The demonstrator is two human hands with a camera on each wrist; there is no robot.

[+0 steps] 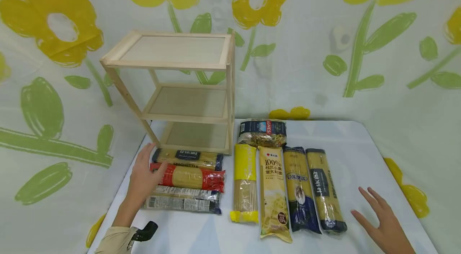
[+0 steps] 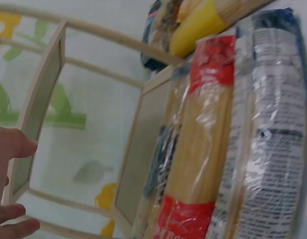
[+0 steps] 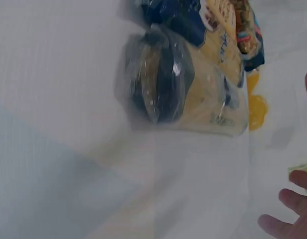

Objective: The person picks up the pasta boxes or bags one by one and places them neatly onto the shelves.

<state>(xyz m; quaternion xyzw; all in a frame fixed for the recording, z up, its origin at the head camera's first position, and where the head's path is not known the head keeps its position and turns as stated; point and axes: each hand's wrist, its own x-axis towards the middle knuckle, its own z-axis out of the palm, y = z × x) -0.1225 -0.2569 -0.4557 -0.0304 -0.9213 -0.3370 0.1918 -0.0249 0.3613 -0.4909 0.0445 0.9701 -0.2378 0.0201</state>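
Observation:
My left hand [image 1: 142, 176], fingers loosely spread, is over the left end of three stacked-in-a-row pasta packs: a la Sicilia spaghetti pack [image 1: 187, 158], a red-ended spaghetti pack [image 1: 191, 177] and a pack with printed back label [image 1: 183, 200]. Whether it touches them I cannot tell. My right hand [image 1: 385, 220] is spread with nothing in it, right of another la Sicilia spaghetti pack [image 1: 325, 190]. Left of that pack lie a blue-ended pasta pack [image 1: 300, 190], a cream pasta pack [image 1: 274, 194] and a yellow-ended pasta pack [image 1: 245, 184]. An Agnesi pasta bag [image 1: 263, 133] lies behind them.
A wooden three-tier shelf [image 1: 187, 118] stands at the table's back left, directly behind the row of sideways packs. The white table [image 1: 345, 138] meets a flower-printed cloth [image 1: 299, 66] at the back and sides.

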